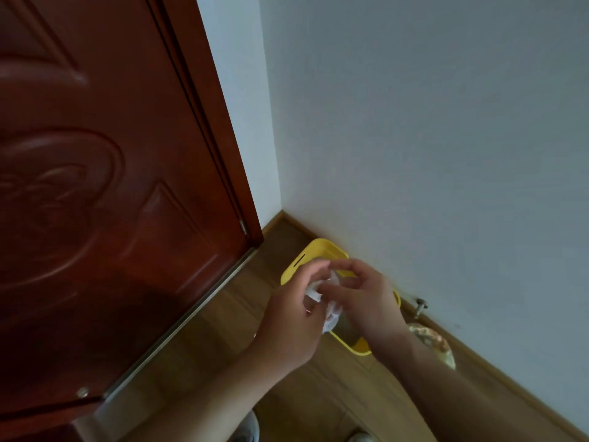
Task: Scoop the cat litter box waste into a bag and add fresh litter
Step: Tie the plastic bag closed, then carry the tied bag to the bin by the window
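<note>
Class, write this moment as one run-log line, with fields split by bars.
phase: handling bag | left hand: grips bag | right hand: pinches bag | litter box: below hands, by wall

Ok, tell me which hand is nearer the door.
The left hand; it holds the white bag on the door side, while the right hand is beside the wall.

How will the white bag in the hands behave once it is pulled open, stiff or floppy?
Probably floppy: the white bag is crumpled into folds between the left hand and right hand. Likely very light, since a pinch alone holds it. It may not stay open over the yellow litter box unaided.
</note>
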A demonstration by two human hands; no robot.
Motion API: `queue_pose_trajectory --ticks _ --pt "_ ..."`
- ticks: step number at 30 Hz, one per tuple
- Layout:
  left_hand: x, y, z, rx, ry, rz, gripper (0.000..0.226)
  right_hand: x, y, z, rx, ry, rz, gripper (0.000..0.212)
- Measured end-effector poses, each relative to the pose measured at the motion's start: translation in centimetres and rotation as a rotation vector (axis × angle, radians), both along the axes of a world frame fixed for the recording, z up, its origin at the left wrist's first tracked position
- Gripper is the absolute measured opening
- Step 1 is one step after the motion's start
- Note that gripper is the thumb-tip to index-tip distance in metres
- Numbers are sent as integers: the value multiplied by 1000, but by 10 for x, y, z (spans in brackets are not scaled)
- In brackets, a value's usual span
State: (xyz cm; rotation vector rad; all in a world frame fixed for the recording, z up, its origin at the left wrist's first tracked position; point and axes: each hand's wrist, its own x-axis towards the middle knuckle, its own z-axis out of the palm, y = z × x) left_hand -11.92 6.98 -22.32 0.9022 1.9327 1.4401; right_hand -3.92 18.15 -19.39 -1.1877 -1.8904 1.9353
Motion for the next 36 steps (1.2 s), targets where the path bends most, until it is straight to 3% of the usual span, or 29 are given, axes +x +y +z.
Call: queue_pose_trajectory --ticks 6,10,14,20,24,36 --pt "10 -17 71 9 67 181 59 16 8 99 60 0 -56 24" --pt "1 -32 87 -166 167 1 94 18 5 161 123 64 -57 17" --pt "-5 -31 102 -231 169 -111 106 17 -3 216 151 138 -117 17" --pt "-3 -17 125 -84 127 -246 78 28 -18 281 128 254 -273 18" --pt "2 2 144 29 76 -272 71 46 -29 312 123 315 -410 19" --pt "92 60 199 141 204 -639 56 162 -33 350 172 396 -785 20"
